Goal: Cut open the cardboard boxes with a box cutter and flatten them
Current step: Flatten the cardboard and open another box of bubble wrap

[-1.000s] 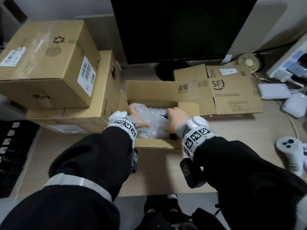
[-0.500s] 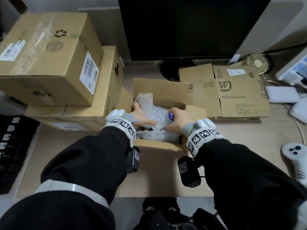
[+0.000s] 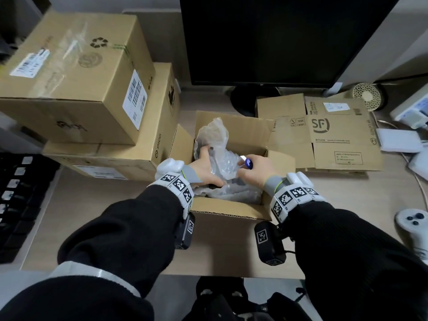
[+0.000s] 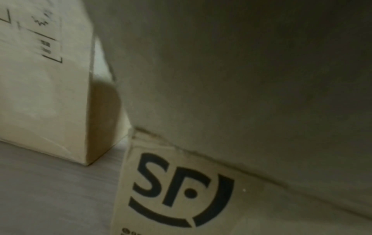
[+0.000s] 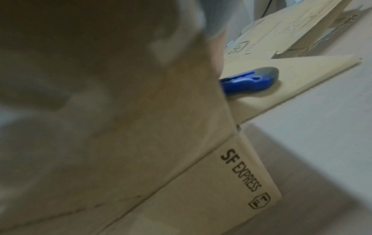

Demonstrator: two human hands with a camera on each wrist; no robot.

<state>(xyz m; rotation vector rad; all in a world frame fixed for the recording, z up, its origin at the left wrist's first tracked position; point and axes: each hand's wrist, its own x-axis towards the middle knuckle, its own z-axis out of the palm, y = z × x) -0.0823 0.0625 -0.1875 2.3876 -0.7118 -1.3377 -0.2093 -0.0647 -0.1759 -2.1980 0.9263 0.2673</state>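
Crowded pale desk [image 3: 69, 205] from the head view: the open brown cardboard box [image 3: 231, 209] sits wedged between stacked sealed cartons [image 3: 104, 158] and flattened cardboard [image 3: 342, 144]. Left hand [image 3: 203, 167] and right hand [image 3: 254, 172] curl round the clear bubble wrap [image 3: 217, 144]; the right also pinches the blue box cutter [image 3: 249, 162], which could slash the plastic or a finger. Left wrist view: only box wall, tight. Right wrist view: cutter [image 5: 249, 81] over the flap, free desk rightward.

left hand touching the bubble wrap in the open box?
Touching. Head view: the left hand reaches into the open box, its fingers pressed against the bubble wrap with no gap.
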